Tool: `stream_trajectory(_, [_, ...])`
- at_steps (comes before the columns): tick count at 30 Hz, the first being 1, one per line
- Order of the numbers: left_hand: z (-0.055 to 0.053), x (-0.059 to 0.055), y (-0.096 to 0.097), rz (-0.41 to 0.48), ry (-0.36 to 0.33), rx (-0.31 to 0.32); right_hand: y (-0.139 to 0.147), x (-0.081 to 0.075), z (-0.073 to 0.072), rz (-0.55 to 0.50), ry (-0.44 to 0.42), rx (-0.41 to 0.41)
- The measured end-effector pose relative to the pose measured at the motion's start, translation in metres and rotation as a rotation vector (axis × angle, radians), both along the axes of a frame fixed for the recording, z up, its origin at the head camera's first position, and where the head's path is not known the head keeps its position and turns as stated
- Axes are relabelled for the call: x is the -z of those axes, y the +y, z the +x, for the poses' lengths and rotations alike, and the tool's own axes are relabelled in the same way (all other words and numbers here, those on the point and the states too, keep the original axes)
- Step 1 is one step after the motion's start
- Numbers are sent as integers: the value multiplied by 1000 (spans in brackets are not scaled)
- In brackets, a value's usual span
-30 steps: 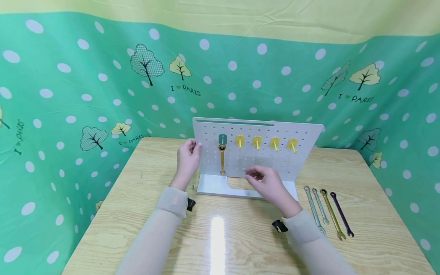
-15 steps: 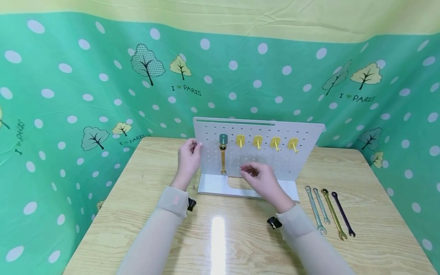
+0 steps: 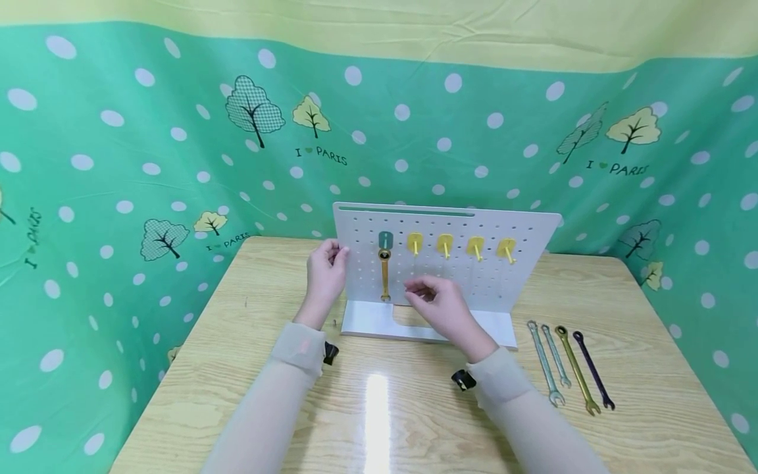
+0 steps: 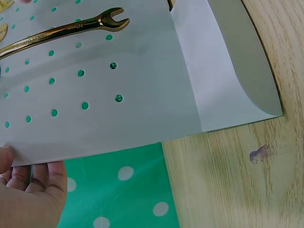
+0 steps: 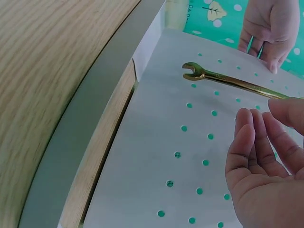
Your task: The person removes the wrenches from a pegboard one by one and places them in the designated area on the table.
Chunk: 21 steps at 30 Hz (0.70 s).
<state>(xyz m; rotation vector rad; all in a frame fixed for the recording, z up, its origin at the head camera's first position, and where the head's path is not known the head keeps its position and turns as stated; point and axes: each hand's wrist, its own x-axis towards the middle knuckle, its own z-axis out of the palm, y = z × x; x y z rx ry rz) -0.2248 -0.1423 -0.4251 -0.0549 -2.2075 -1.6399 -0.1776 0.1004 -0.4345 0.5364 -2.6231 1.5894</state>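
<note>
The white pegboard stands upright on its base. At its left edge my left hand grips the board, thumb on the front and fingers behind, as the left wrist view shows. A gold combination wrench hangs by its ring end from the green hook, open end down. My right hand is in front of the board's lower middle, right of that wrench. Its fingers are loosely bent, and nothing is between thumb and fingertips in the right wrist view. Several yellow hooks, such as the leftmost yellow hook, carry nothing.
Right of the board, several wrenches lie side by side on the wooden table: two silvery ones, including a longer silvery wrench, a yellow-green wrench and a dark purple wrench. A green dotted curtain surrounds the table.
My right hand has moved left along the front of the board, towards the hanging wrench. My left hand stays at the board's edge, and the wrench hangs as before.
</note>
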Motion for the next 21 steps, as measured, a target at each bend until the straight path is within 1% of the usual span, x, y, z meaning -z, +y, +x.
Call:
stream_trajectory(11, [1, -3, 1, 11, 4, -2, -10, -5, -6, -6, 14, -14])
stream_trajectory(21, [1, -2, 0, 13, -17, 6, -19, -6, -12, -8, 14, -23])
